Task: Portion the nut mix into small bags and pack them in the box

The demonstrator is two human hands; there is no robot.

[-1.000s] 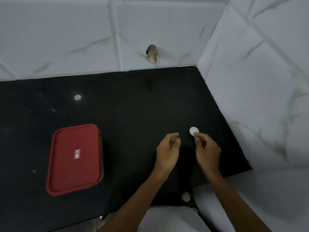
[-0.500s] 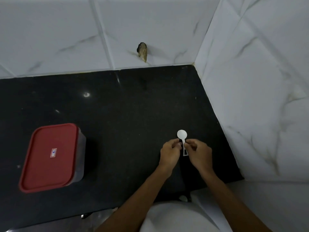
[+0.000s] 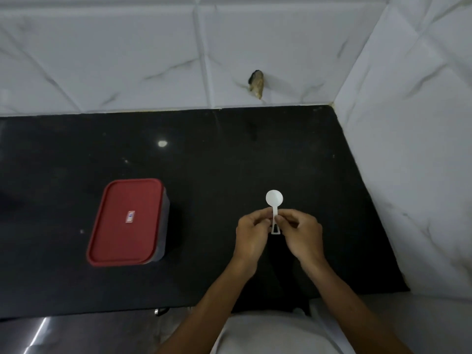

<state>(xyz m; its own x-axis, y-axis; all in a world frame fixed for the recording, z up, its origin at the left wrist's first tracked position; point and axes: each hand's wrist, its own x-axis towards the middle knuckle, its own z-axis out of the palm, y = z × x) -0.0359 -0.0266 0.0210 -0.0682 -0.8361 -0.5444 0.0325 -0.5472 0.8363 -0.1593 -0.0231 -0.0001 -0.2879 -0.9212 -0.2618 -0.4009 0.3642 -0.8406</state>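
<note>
Both hands are pinching a white scoop (image 3: pixel 274 212) by its handle: left hand (image 3: pixel 251 232) & right hand (image 3: pixel 301 232), fingers curled. It's hanging over the black worktop (image 3: pixel 229 162), bowl pointing away (long axis front-to-back). Red-lidded box (image 3: pixel 127 222) is sitting well left, closed.

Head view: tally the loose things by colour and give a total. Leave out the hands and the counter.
Red: 1, the box, with its lid on
White: 1, the scoop, its handle pinched between the left hand and the right hand
Total: 2
</note>
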